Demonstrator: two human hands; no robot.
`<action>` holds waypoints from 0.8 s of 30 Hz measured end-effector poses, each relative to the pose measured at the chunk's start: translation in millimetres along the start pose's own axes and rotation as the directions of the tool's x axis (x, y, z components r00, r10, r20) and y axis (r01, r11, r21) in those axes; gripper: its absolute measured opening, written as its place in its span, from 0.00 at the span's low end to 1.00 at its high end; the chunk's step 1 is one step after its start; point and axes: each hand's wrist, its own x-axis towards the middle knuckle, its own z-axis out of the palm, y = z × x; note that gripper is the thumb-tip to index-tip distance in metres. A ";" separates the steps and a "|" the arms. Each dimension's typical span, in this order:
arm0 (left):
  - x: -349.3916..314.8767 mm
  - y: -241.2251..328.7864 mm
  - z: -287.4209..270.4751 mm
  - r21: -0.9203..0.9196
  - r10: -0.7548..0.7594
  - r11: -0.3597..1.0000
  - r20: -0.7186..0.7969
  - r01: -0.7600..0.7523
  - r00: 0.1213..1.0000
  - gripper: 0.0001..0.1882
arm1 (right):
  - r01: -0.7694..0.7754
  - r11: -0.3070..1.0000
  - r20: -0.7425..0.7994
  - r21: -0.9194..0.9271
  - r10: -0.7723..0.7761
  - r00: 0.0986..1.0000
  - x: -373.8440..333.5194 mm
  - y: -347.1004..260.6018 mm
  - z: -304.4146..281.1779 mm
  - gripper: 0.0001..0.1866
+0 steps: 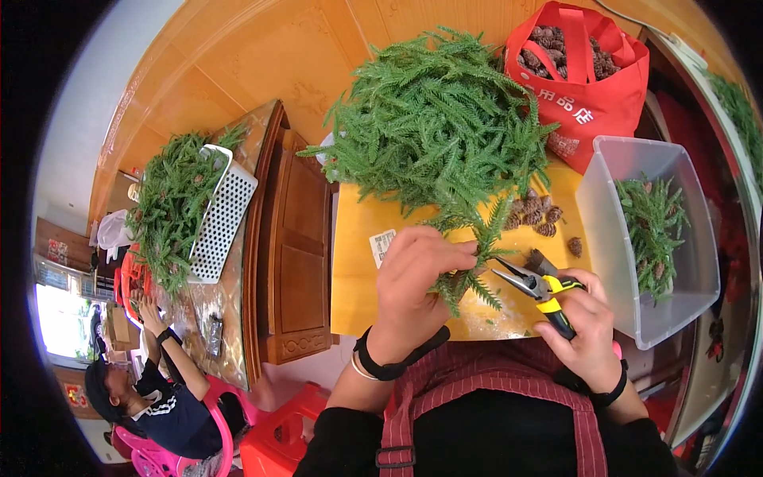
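My left hand [421, 266] is closed on an artificial pine sprig [485, 238], its green needles fanning out past my fingertips. In my right hand [584, 318] is a pair of pliers [520, 280] with yellow and black handles. Their jaws are parted and point at the sprig's base, close to my left fingers. Just behind the pliers lies a small dark bundle [540, 262], too small to identify surely. Several brown pine cones [534, 211] rest on the yellow tabletop [358, 278] beyond my hands. Part of the sprig's stem is hidden by my fingers.
A big heap of green sprigs [437, 119] covers the far tabletop. Right of it stand a red bag [580, 119] of pine cones and a clear plastic bin [691, 294] holding sprigs. At left, a person [171, 413] sits by another table with a white perforated basket [225, 230].
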 end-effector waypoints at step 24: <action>2.5 4.9 8.9 0.133 0.096 0.987 -0.013 -0.093 0.995 0.13 | -0.042 0.998 -0.030 -0.038 0.041 0.999 3.3 8.8 11.3 0.16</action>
